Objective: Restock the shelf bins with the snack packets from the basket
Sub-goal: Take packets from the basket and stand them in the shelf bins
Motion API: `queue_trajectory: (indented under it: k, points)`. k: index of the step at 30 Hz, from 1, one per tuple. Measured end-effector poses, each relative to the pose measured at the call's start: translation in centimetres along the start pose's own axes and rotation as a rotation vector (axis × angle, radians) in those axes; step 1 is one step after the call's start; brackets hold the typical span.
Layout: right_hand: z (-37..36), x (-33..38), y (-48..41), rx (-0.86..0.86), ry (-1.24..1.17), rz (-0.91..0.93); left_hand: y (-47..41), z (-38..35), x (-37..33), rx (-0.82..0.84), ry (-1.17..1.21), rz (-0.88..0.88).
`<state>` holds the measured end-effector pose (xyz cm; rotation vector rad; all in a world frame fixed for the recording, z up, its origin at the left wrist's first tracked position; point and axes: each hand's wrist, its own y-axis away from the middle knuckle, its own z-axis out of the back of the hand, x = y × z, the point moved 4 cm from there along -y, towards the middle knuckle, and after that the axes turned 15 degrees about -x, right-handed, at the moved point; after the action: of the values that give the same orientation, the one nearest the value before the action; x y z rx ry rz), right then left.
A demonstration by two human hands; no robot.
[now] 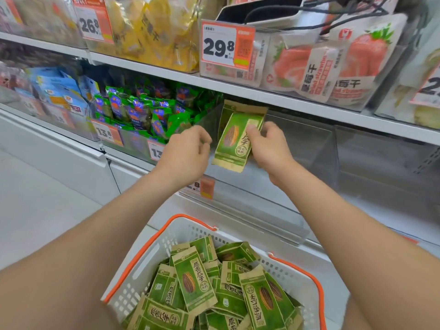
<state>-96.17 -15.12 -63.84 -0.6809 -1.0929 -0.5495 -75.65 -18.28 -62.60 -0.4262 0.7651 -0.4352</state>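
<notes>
The person's right hand (pixel 269 148) pinches a green snack packet (pixel 234 141) by its upper right edge. The thumb lies across the front near the top corner, and the other fingers are hidden behind it. From that grip the packet hangs toward seven o'clock, tilted, with its top leaning to one o'clock. Its lower end is just over the front lip of the clear bin (pixel 309 144) on the middle shelf. At nine o'clock from the packet is the left hand (pixel 188 153), fingers loosely curled with nothing seen in them. Its fingertips are just beside the packet's left edge, but this angle does not show whether they touch it.

The packet is a flat pouch with a green face and tan paper bands at top and bottom. A brown striped seed is printed left of a column of dark characters, with a round seal under them. A second packet (pixel 238 109) of the same kind stands behind it at twelve o'clock, inside the bin near its left wall.

At six o'clock, low in the view, the white basket (pixel 147 246) with an orange rim holds a heap of loose packets (pixel 192 279) lying at all angles. At ten o'clock from the hands, the neighbouring bin is filled with blue-and-green packs (pixel 142 108). At one o'clock, on the shelf above, strawberry packs (pixel 309 67) sit beside a price tag (pixel 226 45) reading 29.8.
</notes>
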Motion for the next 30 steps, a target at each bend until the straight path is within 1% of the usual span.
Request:
queue_trajectory:
  k: [2, 5, 8, 11, 16, 21, 23, 26, 28, 30]
  points:
    - [-1.1, -0.7, -1.6, -0.044, 0.131, 0.115, -0.2, -0.9, 0.4, 0.122, -0.099, -0.113]
    - [-3.0, -1.6, -3.7, -0.013, 0.320, 0.210, -0.2, -2.6, 0.8, 0.306, -0.238, -0.208]
    - [-4.9, -2.0, -5.5, -0.004, 0.447, 0.255, -0.6, -3.8, 1.2, 0.388, -0.283, -0.266]
    - [-6.8, -2.4, -6.7, -0.011, 0.572, 0.265, -1.3, -4.6, 1.4, 0.419, -0.258, -0.273]
    - [-9.2, -3.3, -8.1, -0.061, 0.573, 0.295, -1.9, -5.7, 1.2, 0.452, -0.256, -0.262]
    - [-8.6, -3.5, -8.6, -0.164, 0.540, 0.245, -2.0, -6.1, 1.2, 0.486, -0.263, -0.271]
    - [-8.4, -3.6, -8.7, -0.192, 0.540, 0.258, -1.9, -6.2, 1.2, 0.495, -0.254, -0.270]
    - [-8.3, -3.6, -8.2, -0.131, 0.531, 0.280, -1.8, -6.3, 1.1, 0.516, -0.244, -0.268]
    - [-8.4, -3.6, -7.6, -0.044, 0.495, 0.282, -1.7, -6.3, 1.3, 0.520, -0.253, -0.267]
    - [-8.5, -3.6, -7.1, 0.045, 0.512, 0.293, -1.7, -6.2, 1.4, 0.507, -0.272, -0.262]
